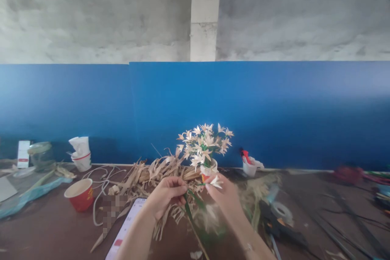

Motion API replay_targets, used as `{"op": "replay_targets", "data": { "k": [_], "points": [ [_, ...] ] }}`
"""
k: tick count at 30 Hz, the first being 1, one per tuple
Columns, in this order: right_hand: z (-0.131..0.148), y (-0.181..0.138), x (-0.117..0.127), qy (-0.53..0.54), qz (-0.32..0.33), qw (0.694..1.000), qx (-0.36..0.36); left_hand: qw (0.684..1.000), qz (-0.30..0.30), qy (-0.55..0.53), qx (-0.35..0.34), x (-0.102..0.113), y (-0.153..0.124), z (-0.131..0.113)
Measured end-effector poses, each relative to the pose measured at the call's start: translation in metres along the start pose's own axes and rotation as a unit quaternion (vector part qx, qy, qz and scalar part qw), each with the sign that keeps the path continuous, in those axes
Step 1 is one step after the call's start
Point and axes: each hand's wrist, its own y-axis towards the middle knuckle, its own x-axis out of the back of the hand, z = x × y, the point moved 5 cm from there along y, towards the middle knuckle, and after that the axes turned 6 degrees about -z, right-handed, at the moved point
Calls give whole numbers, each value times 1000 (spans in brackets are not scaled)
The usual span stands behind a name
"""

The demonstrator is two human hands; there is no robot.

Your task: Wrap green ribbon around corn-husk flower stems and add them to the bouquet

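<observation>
My left hand (166,197) is closed in a pinch on a thin green stem (190,219) that runs down toward me. My right hand (224,195) is closed too, pinching a small cream paper flower (215,181) at the top of that stem. Just behind my hands stands a small white cup (209,168) with a bunch of the same cream flowers (204,142) on green stems. A heap of dried straw-coloured husk strips (152,174) lies under and behind my left hand.
A red paper cup (79,194) stands at left, with a white cord (100,195) and a phone (126,227) beside it. Stacked white cups (81,158) and a jar (41,155) sit at far left. A tape roll (282,211) and dark cables (344,215) lie right; a blue wall (274,109) is behind.
</observation>
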Motion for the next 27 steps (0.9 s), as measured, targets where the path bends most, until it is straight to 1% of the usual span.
{"op": "replay_targets", "data": {
  "k": [2,6,8,10,12,15,17,20,24,25,27],
  "points": [
    [1,-1,0,14,0,1000,5,1000,1,-25,3,-2,1,1],
    [-11,0,-2,52,3,997,-53,999,6,-49,-4,-7,0,2],
    [-15,1,-2,50,12,997,-65,999,3,-44,-12,-8,-1,1],
    [-15,1,-4,25,43,997,-54,999,2,-26,-23,-9,-2,-2],
    [-13,1,-5,-16,68,997,-29,999,1,-5,-33,-10,-4,-4],
    [-3,0,-4,-86,62,994,32,999,-9,17,-40,-11,-5,-7],
    [4,-1,-3,-125,62,989,57,999,-16,24,-42,-11,-5,-7],
    [10,-4,-4,-156,78,982,70,998,-19,35,-43,-11,-4,-6],
    [10,-6,-5,-168,139,975,49,997,-28,55,-52,-10,-1,-5],
    [11,-6,-5,-177,143,972,50,996,-35,57,-52,-9,-1,-4],
    [16,-7,-3,-210,118,967,84,996,-52,55,-46,-8,1,-2]
  ]
}}
